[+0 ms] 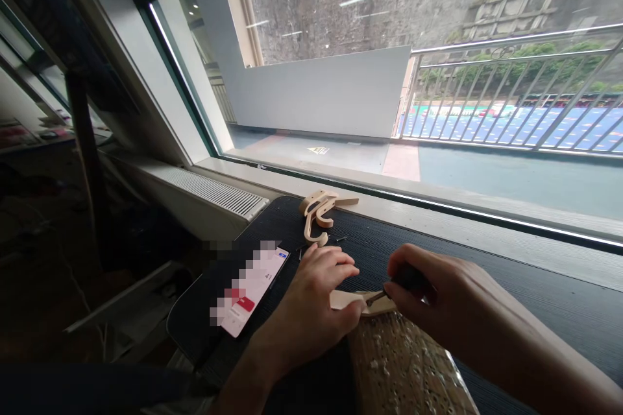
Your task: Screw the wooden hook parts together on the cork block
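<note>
A pale wooden piece (346,299), like the curved hooks behind it, lies across the far end of a rough, pitted wooden board (409,363). My left hand (316,292) steadies this piece, its thumb pressed on top and its fingers reaching past it. In my right hand (433,279) is a screwdriver (411,279) with a dark handle, held tilted. Its tip meets the pale wood beside my left thumb; any screw there is too small to make out. Several wooden hooks (321,211) are piled beyond my left fingertips, with small dark screws (342,239) near them.
A phone (253,292) with a lit screen lies on the black table (511,292) to the left. The window sill (438,227) runs along the table's far side, under a large window. A radiator grille (214,188) stands beyond the table's left edge.
</note>
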Action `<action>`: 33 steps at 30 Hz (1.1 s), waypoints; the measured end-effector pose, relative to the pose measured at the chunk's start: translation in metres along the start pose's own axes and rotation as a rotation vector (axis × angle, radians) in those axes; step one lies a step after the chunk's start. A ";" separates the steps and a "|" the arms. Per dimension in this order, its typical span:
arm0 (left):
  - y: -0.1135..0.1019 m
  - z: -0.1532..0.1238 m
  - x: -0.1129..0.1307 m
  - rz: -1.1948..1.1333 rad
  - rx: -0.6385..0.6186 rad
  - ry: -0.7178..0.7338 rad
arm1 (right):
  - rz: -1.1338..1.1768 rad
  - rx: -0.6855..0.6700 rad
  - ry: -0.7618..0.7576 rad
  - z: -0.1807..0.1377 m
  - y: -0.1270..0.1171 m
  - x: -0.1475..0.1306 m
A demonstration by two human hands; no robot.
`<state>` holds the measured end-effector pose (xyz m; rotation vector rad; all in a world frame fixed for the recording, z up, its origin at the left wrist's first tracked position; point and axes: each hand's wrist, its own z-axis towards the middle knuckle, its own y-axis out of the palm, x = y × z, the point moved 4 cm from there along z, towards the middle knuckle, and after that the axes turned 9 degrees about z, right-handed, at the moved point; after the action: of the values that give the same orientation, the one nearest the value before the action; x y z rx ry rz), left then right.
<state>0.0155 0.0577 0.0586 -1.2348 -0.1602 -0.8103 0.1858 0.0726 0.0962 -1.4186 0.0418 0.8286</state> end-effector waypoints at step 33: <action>0.005 0.032 -0.012 -0.231 -0.451 0.063 | 0.024 0.085 -0.041 -0.005 -0.005 -0.014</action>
<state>0.0195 0.0923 0.0601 -1.6320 -0.0702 -1.1251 0.1807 0.0618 0.1057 -1.3226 0.0621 0.8656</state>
